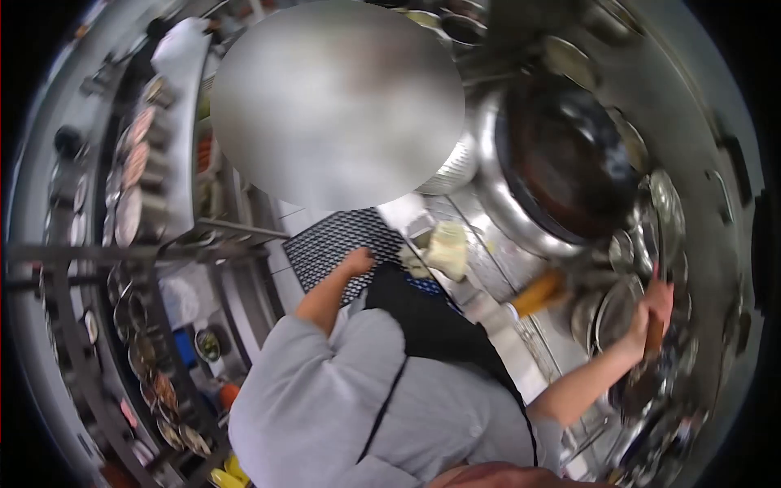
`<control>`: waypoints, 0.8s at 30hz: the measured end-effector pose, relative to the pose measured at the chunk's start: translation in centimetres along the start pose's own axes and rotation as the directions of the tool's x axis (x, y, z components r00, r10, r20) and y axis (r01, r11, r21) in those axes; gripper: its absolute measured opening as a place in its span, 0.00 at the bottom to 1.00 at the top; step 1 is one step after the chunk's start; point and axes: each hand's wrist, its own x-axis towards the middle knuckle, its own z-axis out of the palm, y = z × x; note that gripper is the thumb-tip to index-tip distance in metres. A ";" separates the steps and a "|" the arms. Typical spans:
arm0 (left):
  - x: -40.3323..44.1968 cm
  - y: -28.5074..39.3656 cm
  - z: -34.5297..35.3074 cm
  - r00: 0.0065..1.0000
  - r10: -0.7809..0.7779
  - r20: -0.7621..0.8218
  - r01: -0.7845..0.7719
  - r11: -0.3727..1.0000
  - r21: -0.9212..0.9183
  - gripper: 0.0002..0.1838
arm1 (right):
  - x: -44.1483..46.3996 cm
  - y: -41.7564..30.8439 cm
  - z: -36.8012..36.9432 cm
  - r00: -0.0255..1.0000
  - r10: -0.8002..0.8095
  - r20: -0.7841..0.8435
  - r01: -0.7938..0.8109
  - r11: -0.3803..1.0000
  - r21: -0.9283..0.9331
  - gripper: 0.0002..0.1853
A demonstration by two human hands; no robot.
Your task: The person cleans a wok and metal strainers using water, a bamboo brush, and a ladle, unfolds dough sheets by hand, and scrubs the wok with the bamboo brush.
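My right hand (653, 311) is wrapped round the wooden handle (654, 337) of a long metal utensil, whose far end reaches up toward a round strainer (667, 203). Curled into a loose fist, my left hand (358, 261) hangs in front of my black apron (419, 313), above the dark patterned floor mat (329, 248), and nothing shows in it. A large dark wok (569, 154) sits on a steel ring at the upper right, beyond my right hand. Pale cloths (447, 250) lie on the steel counter between my hands.
An orange-yellow object (538, 294) and metal pots (618, 313) are near my right forearm. Shelves (106, 254) with food containers (140, 213) stand at the left. Bowls (569, 61) line the back of the stove. A blurred patch hides the upper middle.
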 end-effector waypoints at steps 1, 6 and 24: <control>-1.8 3.8 -1.9 0.997 0.035 0.067 -0.037 0.999 0.032 0.22 | -1.2 1.7 -0.2 0.999 0.040 -0.009 -0.040 0.998 0.046 0.30; -1.2 4.4 -0.3 0.998 -0.005 0.066 0.007 0.999 -0.039 0.20 | -3.0 8.8 -2.2 0.964 0.075 -0.253 -0.098 0.992 -0.078 0.32; -6.7 2.0 -2.2 0.980 -0.172 -0.100 0.168 0.985 -0.043 0.19 | 6.3 -18.2 -4.4 0.620 -0.731 0.285 -0.441 -0.625 -0.644 0.16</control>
